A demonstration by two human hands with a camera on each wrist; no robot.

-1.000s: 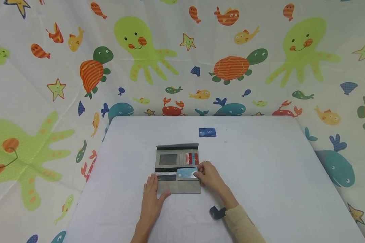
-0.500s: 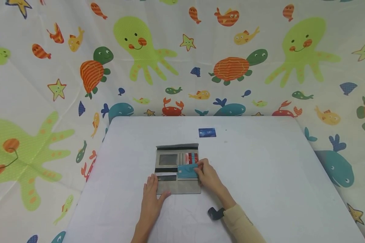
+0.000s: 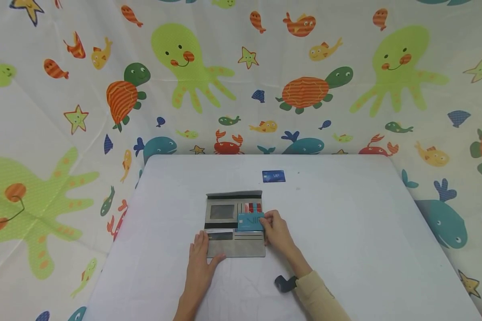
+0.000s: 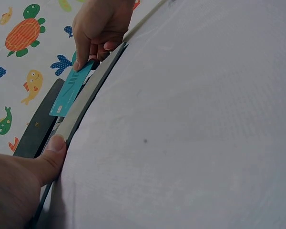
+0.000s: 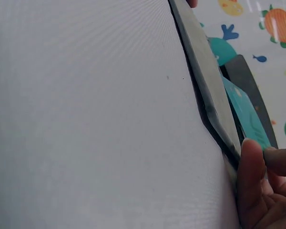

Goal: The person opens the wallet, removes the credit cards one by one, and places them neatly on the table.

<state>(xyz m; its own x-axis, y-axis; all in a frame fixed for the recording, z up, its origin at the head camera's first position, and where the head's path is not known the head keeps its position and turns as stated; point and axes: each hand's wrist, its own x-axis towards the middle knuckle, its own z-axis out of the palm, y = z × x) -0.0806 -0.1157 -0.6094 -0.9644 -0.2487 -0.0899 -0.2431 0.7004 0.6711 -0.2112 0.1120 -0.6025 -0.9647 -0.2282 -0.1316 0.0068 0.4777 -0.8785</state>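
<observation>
A grey wallet (image 3: 249, 248) lies unfolded on the white table. The right hand (image 3: 279, 232) pinches the right end of a teal card (image 3: 249, 222), which overlaps the wallet's right half below a red card (image 3: 252, 207). In the left wrist view the teal card (image 4: 66, 98) tilts up above the wallet's edge. The left hand (image 3: 201, 263) rests at the wallet's lower left corner with fingers extended, its thumb on the near edge. A dark card (image 3: 220, 236) sits in the wallet's lower left slot.
A blue card (image 3: 273, 176) lies on the table (image 3: 345, 214) behind the wallet. A black object (image 3: 284, 284) is at the right wrist. A patterned sea-animal cloth (image 3: 249, 98) hangs behind the table.
The teal card has moved up and slightly right out of the lower right slot area, in the right hand's pinch. The left hand has stayed in place.
</observation>
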